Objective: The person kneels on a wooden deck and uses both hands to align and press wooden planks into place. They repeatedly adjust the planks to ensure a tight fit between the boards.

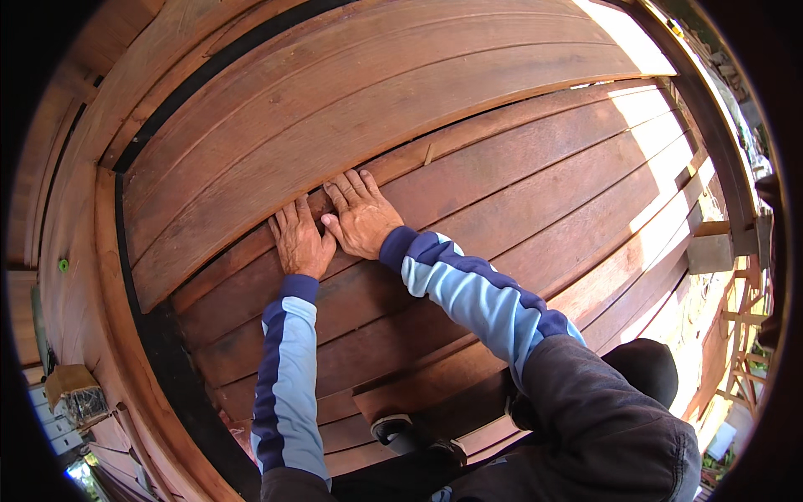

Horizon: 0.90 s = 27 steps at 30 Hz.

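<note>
My left hand (303,238) lies palm down with its fingers stretched forward, the tips at the edge of a raised section of reddish-brown planks (376,96). Beside it, thumb close to the left one, my right hand (361,216) rests the same way, its fingers outstretched and slightly apart. Under the fingers runs a narrow wooden strip (410,163) along the dark gap below the raised edge. Neither hand is wrapped round anything. A small wood sliver (429,154) sticks up from the strip, right of my right hand. Lower planks (502,188) extend beneath my wrists.
A short loose board (435,376) lies near my feet. Black strips (159,351) border the planks at left, beside a wooden frame (113,251). A block with clear wrapping (74,393) and a green ring (63,265) sit farther left. A wooden block (709,253) stands at right.
</note>
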Tool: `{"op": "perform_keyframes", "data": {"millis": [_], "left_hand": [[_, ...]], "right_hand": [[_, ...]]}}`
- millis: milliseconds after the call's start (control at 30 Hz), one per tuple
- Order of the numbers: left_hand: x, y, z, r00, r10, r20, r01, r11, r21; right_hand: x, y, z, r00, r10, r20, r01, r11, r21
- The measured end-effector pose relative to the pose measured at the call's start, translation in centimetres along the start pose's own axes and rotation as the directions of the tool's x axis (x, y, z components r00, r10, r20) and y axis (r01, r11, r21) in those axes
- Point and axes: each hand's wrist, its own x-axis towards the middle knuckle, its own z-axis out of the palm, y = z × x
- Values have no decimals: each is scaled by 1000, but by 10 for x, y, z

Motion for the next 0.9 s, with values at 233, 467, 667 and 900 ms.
{"op": "perform_keyframes", "data": {"millis": [233,467,667,900], "left_hand": [[-3,-5,-1,996,37,77,-36,999,-23],[1,2,-9,960,-34,278,34,999,4],[1,13,-13,943,-101,316,71,992,103],[-13,15,-12,953,-79,294,76,997,20]], "right_hand": [[-4,4,-6,990,-19,143,19,1000,5],[3,1,-16,949,29,314,-37,999,18],[6,0,-23,913,28,407,-26,1000,-11],[8,-6,-22,883,68,465,-44,997,-64]]}}
